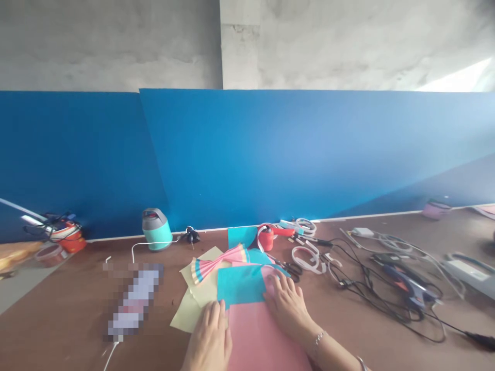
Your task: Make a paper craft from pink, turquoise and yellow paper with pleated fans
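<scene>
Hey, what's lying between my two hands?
The head view shows a turquoise paper sheet and, nearer you, a pink paper sheet between your left hand and right hand.

The single view is taken from a camera worn on the head, faced forward and slightly down, with the counter [77, 309] seen close below and the blue partition [247, 154] taken in beyond it.

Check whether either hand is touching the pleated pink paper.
No, the pleated pink paper lies beyond the fingers of the left hand and the right hand, which rest on flat sheets.
</scene>
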The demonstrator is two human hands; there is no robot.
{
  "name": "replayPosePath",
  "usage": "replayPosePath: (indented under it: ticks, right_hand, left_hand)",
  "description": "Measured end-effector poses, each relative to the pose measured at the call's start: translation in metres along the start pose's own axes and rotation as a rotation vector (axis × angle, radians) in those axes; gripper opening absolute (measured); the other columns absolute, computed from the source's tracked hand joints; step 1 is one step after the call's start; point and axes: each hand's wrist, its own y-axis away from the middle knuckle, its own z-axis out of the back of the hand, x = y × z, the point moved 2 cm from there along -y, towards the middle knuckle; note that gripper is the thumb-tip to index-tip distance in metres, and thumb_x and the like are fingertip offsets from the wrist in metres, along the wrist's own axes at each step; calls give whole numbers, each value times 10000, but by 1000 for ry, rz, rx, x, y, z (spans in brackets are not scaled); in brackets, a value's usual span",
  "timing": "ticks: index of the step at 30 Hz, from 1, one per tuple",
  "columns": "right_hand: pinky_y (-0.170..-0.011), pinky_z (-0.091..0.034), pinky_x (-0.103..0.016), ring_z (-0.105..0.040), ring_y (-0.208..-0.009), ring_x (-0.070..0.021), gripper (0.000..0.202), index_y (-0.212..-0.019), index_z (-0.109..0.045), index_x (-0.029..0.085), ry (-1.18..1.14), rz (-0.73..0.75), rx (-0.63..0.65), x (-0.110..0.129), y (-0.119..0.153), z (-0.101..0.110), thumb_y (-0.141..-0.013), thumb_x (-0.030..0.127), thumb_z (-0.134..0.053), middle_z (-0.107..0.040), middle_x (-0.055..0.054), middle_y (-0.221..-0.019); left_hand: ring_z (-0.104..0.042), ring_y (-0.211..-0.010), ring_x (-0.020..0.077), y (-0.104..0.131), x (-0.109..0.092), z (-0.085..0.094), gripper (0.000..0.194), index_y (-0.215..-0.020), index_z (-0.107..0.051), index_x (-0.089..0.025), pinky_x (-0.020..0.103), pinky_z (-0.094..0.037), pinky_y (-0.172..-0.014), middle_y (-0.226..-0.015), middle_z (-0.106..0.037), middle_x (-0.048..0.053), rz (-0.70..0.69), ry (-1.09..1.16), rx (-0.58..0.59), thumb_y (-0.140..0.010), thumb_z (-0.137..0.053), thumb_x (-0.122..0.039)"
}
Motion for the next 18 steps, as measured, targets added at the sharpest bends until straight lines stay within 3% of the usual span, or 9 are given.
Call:
replayPosePath:
  ticks: [5, 7, 9, 11, 15, 18]
  right_hand:
    - [-825, -362, -411, -455, -1091, -290, 472, -1269, -479, 203, 15, 44, -152, 6, 4, 8, -825, 78, -383, -470, -137, -1327]
    - [-851, -336, -400, -451, -1082, -270, 453, -1189, -548, 198, -44, 158, -203, 17, 4, 15, -806, 28, -373, -531, -126, -1239]
    - [-834, -340, -372, -480, -995, -241, 364, -1087, -605, 208, -145, 317, -139, 32, 3, 19, -828, 68, -392, -594, -97, -1072]
    - [-791, -358, -344, -490, -924, -227, 308, -1031, -623, 218, -221, 365, -16, 43, -1, 17, -812, 105, -438, -593, -74, -978]
    - [-782, -372, -322, -479, -952, -232, 312, -1015, -605, 202, -313, 303, 120, 48, -12, 9, -744, 108, -483, -559, -72, -1019]
    - [-803, -370, -316, -482, -953, -225, 305, -984, -599, 184, -351, 257, 172, 46, -17, 8, -713, 99, -486, -568, -66, -993]
  left_hand:
    - [-528, -1072, 255, 4, 7, -5, 483, -1247, -521, -128, 340, -443, -897, -1168, -598, 110, -35, 16, -122, -772, -459, -193]
    - [-511, -1094, 271, 2, 4, -8, 502, -1273, -503, -154, 362, -435, -907, -1179, -594, 104, -46, 20, -131, -774, -473, -204]
    - [-494, -1116, 291, -2, -1, -13, 493, -1286, -497, -173, 388, -425, -913, -1193, -592, 108, -47, 22, -138, -796, -470, -216]
    - [-483, -1133, 312, -5, -5, -18, 464, -1271, -518, -177, 405, -423, -906, -1217, -584, 123, -51, 39, -144, -814, -462, -233]
    - [-476, -1159, 322, -7, -2, -17, 454, -1245, -547, -161, 402, -430, -906, -1259, -560, 141, -79, 106, -127, -810, -487, -277]
    - [-488, -1156, 316, -9, 9, 2, 369, -1127, -616, -153, 414, -434, -920, -1241, -567, 134, -15, 142, -139, -784, -489, -203]
